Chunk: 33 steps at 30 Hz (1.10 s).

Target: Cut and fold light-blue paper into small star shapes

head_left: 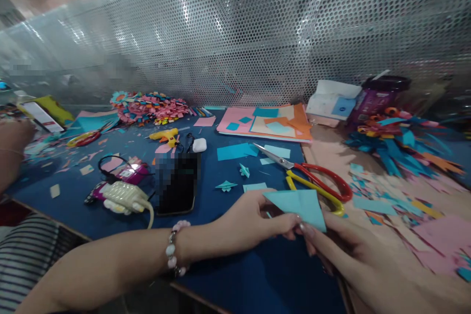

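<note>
I hold a light blue paper folded into a triangle [300, 206] between both hands above the blue table [235, 274]. My left hand [250, 221], with a bead bracelet at the wrist, pinches its lower left edge. My right hand [342, 250] pinches its lower right corner with the fingertips. Just behind the paper lie scissors with red and yellow handles [312, 181], blades pointing left. Two small folded blue paper pieces [226, 186] rest on the table beyond my left hand.
A black phone [176, 184], white charger [123, 196], yellow glue gun [165, 135] and white earbud case [199, 144] lie left of centre. Coloured paper sheets [265, 122], heaps of paper scraps [150, 107] and paper flowers [397, 142] surround them. Another person's arm [11, 149] is at far left. A perforated metal screen [257, 29] closes the back.
</note>
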Motion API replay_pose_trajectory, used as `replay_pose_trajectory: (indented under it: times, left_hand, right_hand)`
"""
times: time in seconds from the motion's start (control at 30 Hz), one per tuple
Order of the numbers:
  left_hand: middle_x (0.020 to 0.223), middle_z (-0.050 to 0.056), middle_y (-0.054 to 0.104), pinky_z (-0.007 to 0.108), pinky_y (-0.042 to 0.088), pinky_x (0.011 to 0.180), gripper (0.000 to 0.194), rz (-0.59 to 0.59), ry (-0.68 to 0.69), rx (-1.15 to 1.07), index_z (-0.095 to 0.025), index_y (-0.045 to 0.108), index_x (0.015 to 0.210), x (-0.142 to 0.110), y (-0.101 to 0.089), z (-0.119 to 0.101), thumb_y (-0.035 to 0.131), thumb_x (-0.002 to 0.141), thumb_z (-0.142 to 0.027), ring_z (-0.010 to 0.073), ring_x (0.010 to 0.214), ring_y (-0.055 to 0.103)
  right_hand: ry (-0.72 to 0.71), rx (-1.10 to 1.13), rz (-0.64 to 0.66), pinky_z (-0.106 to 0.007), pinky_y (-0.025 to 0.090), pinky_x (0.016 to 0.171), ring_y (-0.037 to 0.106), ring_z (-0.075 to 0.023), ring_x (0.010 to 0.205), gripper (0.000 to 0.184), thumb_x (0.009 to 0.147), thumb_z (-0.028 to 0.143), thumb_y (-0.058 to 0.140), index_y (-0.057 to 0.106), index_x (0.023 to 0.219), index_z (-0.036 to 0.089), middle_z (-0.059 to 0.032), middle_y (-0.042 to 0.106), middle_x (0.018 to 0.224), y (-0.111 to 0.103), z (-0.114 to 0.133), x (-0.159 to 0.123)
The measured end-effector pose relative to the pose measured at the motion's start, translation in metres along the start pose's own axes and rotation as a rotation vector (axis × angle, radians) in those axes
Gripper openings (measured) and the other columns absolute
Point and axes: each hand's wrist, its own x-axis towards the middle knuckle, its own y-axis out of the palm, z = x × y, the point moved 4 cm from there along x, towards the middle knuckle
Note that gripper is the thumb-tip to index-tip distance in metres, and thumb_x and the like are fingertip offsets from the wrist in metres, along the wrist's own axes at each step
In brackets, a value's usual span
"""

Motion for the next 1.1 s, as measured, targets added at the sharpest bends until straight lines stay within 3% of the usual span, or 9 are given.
replay_pose_trajectory:
  times: [0.27, 0.43, 0.93, 1.1]
  left_hand:
    - [0.081, 0.005, 0.066, 0.020, 0.044, 0.063, 0.028, 0.003, -0.013, -0.018, -0.012, 0.065, 0.086, -0.0015, 0.0018, -0.0014, 0.057, 0.080, -0.039, 0.0108, 0.069, 0.058]
    - [0.076, 0.005, 0.065, 0.022, 0.045, 0.068, 0.026, -0.010, 0.021, 0.004, -0.011, 0.064, 0.085, -0.0020, 0.0021, -0.0046, 0.056, 0.082, -0.036, 0.0114, 0.069, 0.058]
    - [0.091, 0.008, 0.066, 0.024, 0.046, 0.071, 0.026, 0.036, 0.084, 0.014, -0.013, 0.063, 0.094, -0.0034, 0.0033, -0.0061, 0.057, 0.081, -0.035, 0.0139, 0.078, 0.060]
    - [0.088, 0.008, 0.066, 0.023, 0.045, 0.068, 0.026, 0.029, 0.041, 0.021, -0.012, 0.063, 0.093, -0.0037, 0.0031, -0.0064, 0.056, 0.082, -0.035, 0.0133, 0.075, 0.060]
  right_hand:
    - [0.069, 0.077, -0.042, -0.022, 0.036, 0.040, 0.050, -0.0118, 0.042, 0.040, 0.084, 0.051, 0.048, 0.059, 0.057, 0.022, 0.0002, 0.054, 0.044, 0.0024, 0.0013, -0.0043]
    - [0.060, 0.165, 0.031, -0.023, 0.042, 0.043, 0.054, -0.0133, 0.048, 0.036, 0.084, 0.049, 0.048, 0.061, 0.063, 0.023, -0.0013, 0.059, 0.054, 0.0028, 0.0010, -0.0014]
    - [-0.009, 0.068, 0.021, -0.025, 0.041, 0.042, 0.056, -0.0155, 0.051, 0.034, 0.084, 0.046, 0.049, 0.064, 0.064, 0.024, -0.0029, 0.061, 0.055, -0.0001, -0.0045, -0.0014]
    - [-0.024, 0.072, 0.002, -0.025, 0.043, 0.045, 0.055, -0.0147, 0.049, 0.034, 0.085, 0.045, 0.047, 0.063, 0.064, 0.023, -0.0019, 0.060, 0.054, 0.0018, -0.0023, -0.0036]
